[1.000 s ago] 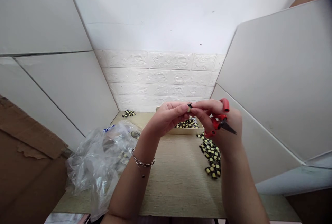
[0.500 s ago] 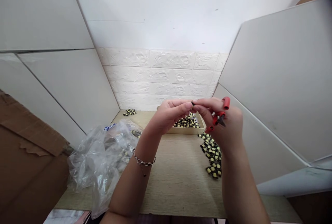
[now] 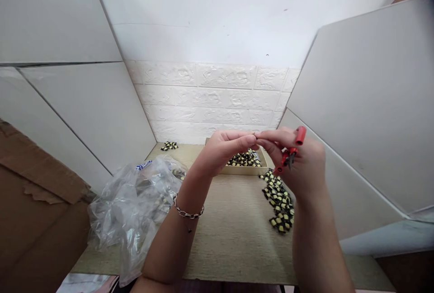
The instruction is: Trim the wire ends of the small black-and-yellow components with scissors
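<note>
Scissors (image 3: 293,151) have been turned in the right hand (image 3: 305,162) since a second ago, their tip, then aimed outward to the right, now being seen nearly end-on; both hands have been shifted slightly rightward. A piece (image 3: 255,135), almost wholly hidden, is pinched between the closed fingertips of the left hand (image 3: 225,150) and those of the right, while the scissors are kept hooked on the right fingers. Behind the hands, a box (image 3: 249,171) of black-and-yellow pieces is set by the far edge of the desk (image 3: 237,238). More are heaped toward its right edge (image 3: 278,200) and in its far left corner (image 3: 169,146). Along its left edge, a clear bag (image 3: 130,211) is crumpled.
</note>
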### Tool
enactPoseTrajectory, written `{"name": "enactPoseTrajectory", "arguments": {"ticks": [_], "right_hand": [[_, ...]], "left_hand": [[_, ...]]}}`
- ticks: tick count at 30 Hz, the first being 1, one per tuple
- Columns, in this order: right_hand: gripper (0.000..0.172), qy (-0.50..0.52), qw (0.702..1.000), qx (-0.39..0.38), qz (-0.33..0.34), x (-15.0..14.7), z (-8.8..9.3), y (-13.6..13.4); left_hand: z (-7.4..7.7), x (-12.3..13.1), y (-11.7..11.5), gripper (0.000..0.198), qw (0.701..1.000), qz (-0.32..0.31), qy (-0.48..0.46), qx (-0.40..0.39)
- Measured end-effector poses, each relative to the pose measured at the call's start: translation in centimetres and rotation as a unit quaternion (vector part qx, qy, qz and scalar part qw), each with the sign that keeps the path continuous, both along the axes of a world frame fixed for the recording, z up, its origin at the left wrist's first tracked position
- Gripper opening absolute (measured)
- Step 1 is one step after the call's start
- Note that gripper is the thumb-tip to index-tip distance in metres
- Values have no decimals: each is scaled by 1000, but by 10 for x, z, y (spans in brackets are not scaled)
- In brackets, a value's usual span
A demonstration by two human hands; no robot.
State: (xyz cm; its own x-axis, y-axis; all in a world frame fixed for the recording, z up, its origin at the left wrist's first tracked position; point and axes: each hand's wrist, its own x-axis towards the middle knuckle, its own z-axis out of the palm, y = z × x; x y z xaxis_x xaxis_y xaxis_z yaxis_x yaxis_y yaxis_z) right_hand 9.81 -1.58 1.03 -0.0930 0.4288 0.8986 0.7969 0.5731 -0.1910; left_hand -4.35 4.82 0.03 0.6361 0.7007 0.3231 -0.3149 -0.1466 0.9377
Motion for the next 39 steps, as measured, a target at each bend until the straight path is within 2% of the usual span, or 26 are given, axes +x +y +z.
{"name": "enactPoseTrajectory", "arguments": {"ticks": [10, 15, 20, 28, 34, 39], "right_hand": [[9, 1, 1000, -5, 0, 1, 0, 0], [5, 84, 996, 1, -10, -6, -2, 3], [4, 117, 993, 2, -8, -7, -2, 1], [4, 109, 994, 1, -11, -6, -1, -1], [5, 111, 994, -2, 14, -5, 0, -1], [4, 89, 996, 16, -7, -6, -1, -3]], "left_hand": [[1, 1, -1, 23, 1000, -1, 10, -14], [-1, 8, -2, 28, 995, -52, -50, -67], [-3, 12, -4, 26, 981, -94, -109, -133], [-4, 11, -4, 24, 980, -104, -120, -121], [-4, 10, -3, 21, 977, -118, -132, -118], [-4, 10, -4, 23, 975, -132, -130, -125]]}}
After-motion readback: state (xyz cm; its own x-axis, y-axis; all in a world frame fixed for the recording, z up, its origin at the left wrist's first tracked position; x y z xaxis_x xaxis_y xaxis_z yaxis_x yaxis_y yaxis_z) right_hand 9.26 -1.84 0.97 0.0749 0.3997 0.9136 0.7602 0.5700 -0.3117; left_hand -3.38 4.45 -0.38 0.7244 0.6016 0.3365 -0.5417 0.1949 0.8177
